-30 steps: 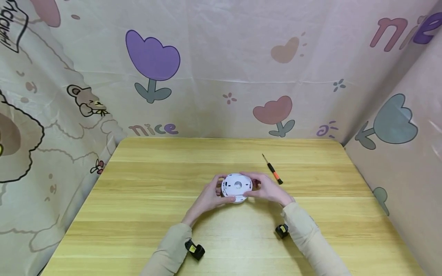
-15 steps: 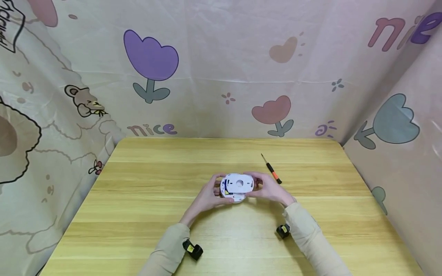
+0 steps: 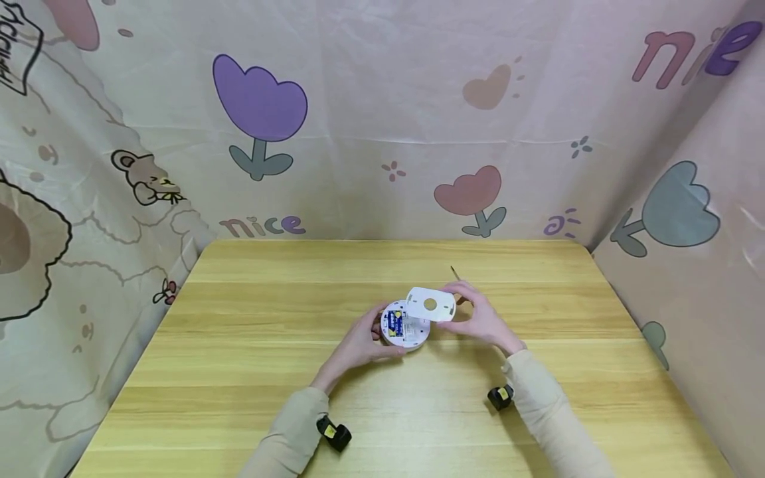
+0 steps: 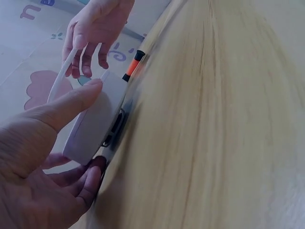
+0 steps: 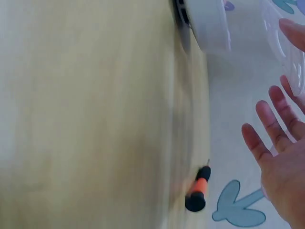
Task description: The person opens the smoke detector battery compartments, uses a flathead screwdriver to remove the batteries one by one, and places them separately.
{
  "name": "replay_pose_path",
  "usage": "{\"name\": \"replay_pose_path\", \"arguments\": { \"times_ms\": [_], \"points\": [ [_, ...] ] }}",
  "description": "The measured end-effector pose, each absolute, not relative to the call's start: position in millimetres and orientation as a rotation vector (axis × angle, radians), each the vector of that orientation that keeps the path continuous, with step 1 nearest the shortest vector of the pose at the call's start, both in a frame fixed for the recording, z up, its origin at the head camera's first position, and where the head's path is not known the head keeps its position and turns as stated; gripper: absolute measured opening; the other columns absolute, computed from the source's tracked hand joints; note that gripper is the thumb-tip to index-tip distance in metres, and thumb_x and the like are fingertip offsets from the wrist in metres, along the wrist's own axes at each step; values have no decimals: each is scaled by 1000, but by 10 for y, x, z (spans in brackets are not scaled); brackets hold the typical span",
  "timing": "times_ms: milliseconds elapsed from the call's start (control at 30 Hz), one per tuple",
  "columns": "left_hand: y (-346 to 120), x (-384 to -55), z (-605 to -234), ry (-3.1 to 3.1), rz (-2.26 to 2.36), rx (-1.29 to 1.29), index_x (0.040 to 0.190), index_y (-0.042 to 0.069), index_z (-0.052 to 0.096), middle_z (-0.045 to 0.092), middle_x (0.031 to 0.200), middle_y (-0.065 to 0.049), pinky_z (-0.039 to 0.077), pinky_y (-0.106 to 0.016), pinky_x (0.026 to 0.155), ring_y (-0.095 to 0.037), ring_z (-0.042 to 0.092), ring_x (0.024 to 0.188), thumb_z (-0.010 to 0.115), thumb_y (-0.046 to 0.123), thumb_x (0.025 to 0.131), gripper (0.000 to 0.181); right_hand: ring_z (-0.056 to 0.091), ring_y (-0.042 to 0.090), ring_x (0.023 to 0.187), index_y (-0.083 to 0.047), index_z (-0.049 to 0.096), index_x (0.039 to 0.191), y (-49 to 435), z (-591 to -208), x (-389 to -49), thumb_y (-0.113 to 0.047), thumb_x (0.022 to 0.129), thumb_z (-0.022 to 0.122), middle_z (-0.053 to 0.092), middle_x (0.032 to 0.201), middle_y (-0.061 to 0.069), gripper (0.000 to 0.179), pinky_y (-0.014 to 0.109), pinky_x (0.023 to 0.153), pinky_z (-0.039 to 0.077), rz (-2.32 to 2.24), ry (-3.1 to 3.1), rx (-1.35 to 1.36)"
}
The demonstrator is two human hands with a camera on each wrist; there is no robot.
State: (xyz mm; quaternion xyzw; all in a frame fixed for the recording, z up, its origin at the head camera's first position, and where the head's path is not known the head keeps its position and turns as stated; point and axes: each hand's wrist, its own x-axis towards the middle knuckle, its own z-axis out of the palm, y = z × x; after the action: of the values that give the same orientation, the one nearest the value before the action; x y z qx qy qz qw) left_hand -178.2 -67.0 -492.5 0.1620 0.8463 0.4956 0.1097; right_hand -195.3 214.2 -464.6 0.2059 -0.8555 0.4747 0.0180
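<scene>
My left hand (image 3: 357, 342) grips the rim of a round white smoke detector (image 3: 415, 334), thumb on the near side. Blue-and-yellow batteries (image 3: 395, 323) show in its uncovered back. A flat white mounting plate (image 3: 441, 299) with a centre hole is pinched at its right side by my right hand (image 3: 485, 322). The plate is raised and tilted above the detector's right part, hiding some of it. In the left wrist view, the detector's body (image 4: 97, 117) stands between thumb and fingers, with dark slots on its underside. The right wrist view shows the plate (image 5: 288, 52) apart from the detector.
A screwdriver (image 5: 200, 183) with a black and orange handle lies on the wooden table (image 3: 239, 372) beyond my right hand, which mostly hides it in the head view. Black wrist cameras (image 3: 335, 433) hang at both sleeves. A patterned curtain (image 3: 358, 79) encloses the table's back and sides.
The mounting plate has slid right off the detector and been lifted up and right by my right hand, uncovering the batteries. My left hand has stayed in place with the detector.
</scene>
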Motion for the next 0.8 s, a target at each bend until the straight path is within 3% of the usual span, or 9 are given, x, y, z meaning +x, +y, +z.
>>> {"name": "replay_pose_path", "arguments": {
  "times_ms": [167, 333, 633, 800],
  "points": [
    [-624, -1733, -4910, 2561, 1391, 493, 155, 6, 34, 46, 152, -20, 37, -61, 116, -39, 45, 139, 95, 31, 65, 112, 54, 23, 116, -5, 62, 131, 2305, -4614, -1989, -13, 73, 89, 60, 134, 16, 64, 59, 104, 45, 1435, -2641, 546],
    [-587, -1708, -4917, 2638, 1333, 491, 156, 7, 32, 43, 153, -21, 34, -65, 115, -41, 41, 141, 94, 36, 64, 115, 51, 10, 107, -4, 63, 131, 2554, -4632, -2057, -12, 74, 87, 61, 127, 16, 62, 46, 96, 45, 1339, -2629, 369],
    [-574, -1728, -4940, 2702, 1304, 514, 155, 8, 34, 45, 154, -20, 23, -65, 121, -43, 38, 145, 94, 40, 63, 114, 46, 28, 114, 3, 57, 135, 2950, -4666, -2101, -22, 82, 83, 49, 133, 22, 64, 36, 92, 39, 1273, -2705, 108],
    [-559, -1736, -4962, 2722, 1308, 526, 154, 9, 36, 46, 154, -18, 22, -63, 122, -40, 39, 145, 94, 42, 62, 113, 45, 36, 120, 4, 56, 136, 3067, -4667, -2113, -24, 83, 82, 47, 136, 25, 65, 41, 93, 40, 1260, -2707, 8]
  ]
}}
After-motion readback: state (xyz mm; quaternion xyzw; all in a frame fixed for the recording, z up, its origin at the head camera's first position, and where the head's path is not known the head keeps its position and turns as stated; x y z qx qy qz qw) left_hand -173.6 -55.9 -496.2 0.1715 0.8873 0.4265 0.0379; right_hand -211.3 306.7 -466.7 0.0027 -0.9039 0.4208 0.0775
